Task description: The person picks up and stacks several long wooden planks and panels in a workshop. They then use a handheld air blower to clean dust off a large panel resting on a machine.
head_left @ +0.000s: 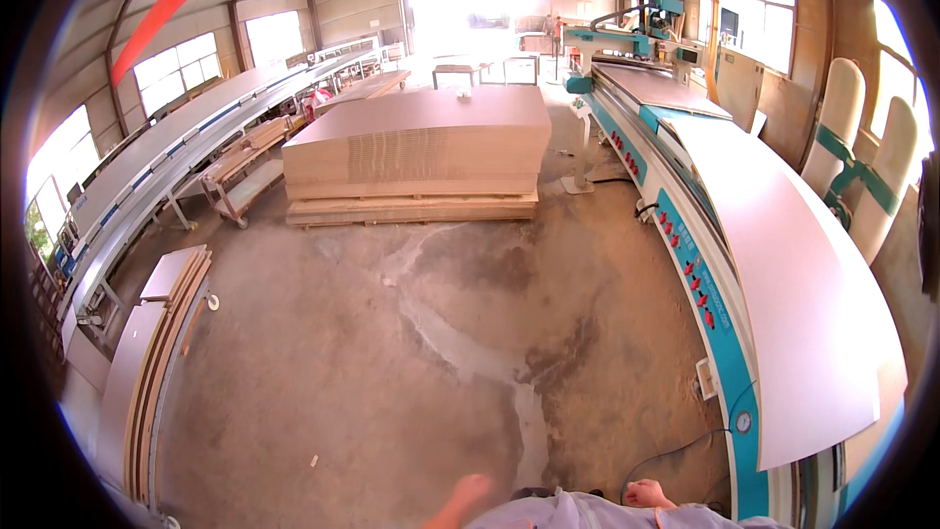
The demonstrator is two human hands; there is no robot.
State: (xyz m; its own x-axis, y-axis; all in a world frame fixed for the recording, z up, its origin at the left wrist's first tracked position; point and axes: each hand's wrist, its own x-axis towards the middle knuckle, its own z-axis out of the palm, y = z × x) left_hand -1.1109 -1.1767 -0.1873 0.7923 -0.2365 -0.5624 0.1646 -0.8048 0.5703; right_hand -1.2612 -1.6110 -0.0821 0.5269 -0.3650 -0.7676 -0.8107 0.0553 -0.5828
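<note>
My left hand (473, 487) hangs low in front of my body at the bottom edge, over the concrete floor. It is small and blurred, and its fingers cannot be made out. To the right, my right hand (646, 494) hangs beside my grey clothing with the fingers curled in; nothing shows in it. It is nearest to the long machine bed (720, 387) with a teal side and red knobs. A large pale sheet panel (808, 304) lies on that bed, its near corner reaching over the side. Neither hand touches the panel or the machine.
A tall stack of brown boards (411, 162) sits on a pallet ahead. At left stand a cart with panels (147, 362) and a long roller conveyor (196, 127). A teal gantry (646, 34) spans the machine's far end. A dark cable (676, 451) lies near my right hand.
</note>
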